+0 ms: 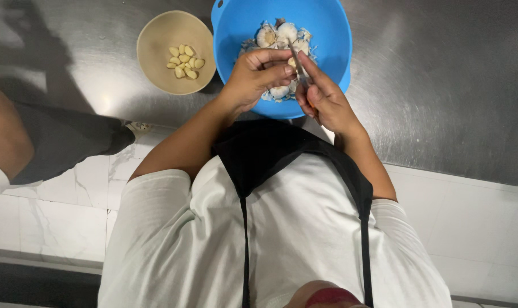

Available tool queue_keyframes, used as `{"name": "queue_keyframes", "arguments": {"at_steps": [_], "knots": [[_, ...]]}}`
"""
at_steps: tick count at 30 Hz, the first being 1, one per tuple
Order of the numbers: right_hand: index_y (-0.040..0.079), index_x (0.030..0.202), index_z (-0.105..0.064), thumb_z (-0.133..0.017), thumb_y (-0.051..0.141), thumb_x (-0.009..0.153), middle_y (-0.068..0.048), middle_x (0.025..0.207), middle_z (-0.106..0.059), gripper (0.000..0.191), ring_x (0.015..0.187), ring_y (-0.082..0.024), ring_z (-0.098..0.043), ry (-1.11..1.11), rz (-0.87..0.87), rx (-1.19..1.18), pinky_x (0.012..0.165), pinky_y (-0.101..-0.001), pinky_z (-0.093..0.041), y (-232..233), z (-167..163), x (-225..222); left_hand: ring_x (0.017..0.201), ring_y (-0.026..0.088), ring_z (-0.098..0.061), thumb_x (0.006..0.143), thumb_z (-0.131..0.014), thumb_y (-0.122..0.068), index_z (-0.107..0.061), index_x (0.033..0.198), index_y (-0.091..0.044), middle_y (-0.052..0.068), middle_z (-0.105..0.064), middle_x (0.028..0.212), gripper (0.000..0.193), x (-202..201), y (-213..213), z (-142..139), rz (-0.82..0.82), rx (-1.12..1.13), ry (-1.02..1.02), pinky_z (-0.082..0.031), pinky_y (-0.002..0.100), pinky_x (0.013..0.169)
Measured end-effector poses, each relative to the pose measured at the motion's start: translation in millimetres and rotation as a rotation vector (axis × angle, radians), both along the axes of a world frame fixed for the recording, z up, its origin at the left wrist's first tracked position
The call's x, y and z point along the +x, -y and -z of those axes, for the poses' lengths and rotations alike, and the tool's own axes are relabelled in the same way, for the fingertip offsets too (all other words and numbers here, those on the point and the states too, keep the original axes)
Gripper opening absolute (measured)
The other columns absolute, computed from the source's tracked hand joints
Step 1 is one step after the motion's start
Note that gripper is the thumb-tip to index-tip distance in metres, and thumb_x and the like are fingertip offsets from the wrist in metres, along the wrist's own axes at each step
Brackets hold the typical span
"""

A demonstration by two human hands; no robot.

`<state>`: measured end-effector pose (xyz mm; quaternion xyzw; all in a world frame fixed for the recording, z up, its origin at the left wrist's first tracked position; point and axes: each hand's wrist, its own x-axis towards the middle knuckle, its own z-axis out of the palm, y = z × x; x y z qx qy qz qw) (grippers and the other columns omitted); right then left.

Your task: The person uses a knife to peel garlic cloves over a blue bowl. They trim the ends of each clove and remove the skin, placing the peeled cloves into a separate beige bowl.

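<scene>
Over the round blue plastic bowl (333,40): left hand (256,77) curled around a pale garlic clove (292,61), right hand (324,97) gripping a small steel-bladed knife (299,67).

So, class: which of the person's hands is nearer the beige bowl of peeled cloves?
Left. The left hand is just right of the beige bowl; the right hand lies farther right.

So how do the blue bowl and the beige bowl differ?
The blue bowl is larger than the beige bowl. The blue bowl holds unpeeled garlic bulbs and papery skins; the beige bowl holds a few peeled cloves. Both hands work over the blue bowl, none over the beige bowl. Both are round and sit on the steel counter.
</scene>
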<state>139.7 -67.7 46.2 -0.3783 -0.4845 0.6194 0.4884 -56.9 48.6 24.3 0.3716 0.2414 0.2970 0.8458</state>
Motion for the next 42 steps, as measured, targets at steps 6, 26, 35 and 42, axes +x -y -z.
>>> {"name": "queue_keyframes", "arguments": {"at_steps": [6,26,35,42], "knots": [[0.013,0.166,-0.036,-0.050,0.049,0.114,-0.002,0.088,-0.050,0.065,0.069,-0.009,-0.042,0.104,0.080,0.083,0.063,-0.0237,-0.039,0,13,-3,0.103,0.018,-0.073,0.099,-0.072,-0.004,-0.065,0.131,0.002,0.012,-0.073,0.117,0.033,-1,1,1,0.019,-0.037,0.040,-0.064,0.032,0.092],[0.009,0.166,-0.040,-0.053,0.040,0.115,-0.001,0.093,-0.052,0.061,0.075,-0.009,-0.043,0.130,0.129,0.045,0.066,-0.0233,-0.039,3,12,-2,0.100,0.017,-0.073,0.096,-0.075,-0.002,-0.065,0.129,0.005,0.014,-0.074,0.114,0.034,-2,1,2,-0.024,0.031,0.006,-0.063,0.030,0.089],[0.013,0.167,-0.027,-0.051,0.041,0.114,0.000,0.090,-0.054,0.064,0.069,-0.007,-0.044,0.066,-0.007,0.083,0.064,-0.0224,-0.041,1,3,6,0.101,0.016,-0.073,0.097,-0.074,-0.002,-0.066,0.130,0.003,0.012,-0.074,0.114,0.034,-4,0,1,-0.012,0.071,0.030,-0.063,0.029,0.090],[0.011,0.164,-0.039,-0.052,0.037,0.115,-0.001,0.105,-0.059,0.056,0.075,-0.008,-0.045,0.178,0.083,0.108,0.065,-0.0227,-0.041,4,13,4,0.099,0.016,-0.073,0.098,-0.074,-0.004,-0.067,0.128,0.005,0.012,-0.074,0.112,0.032,-3,1,3,-0.003,0.059,0.003,-0.062,0.028,0.087]]}}
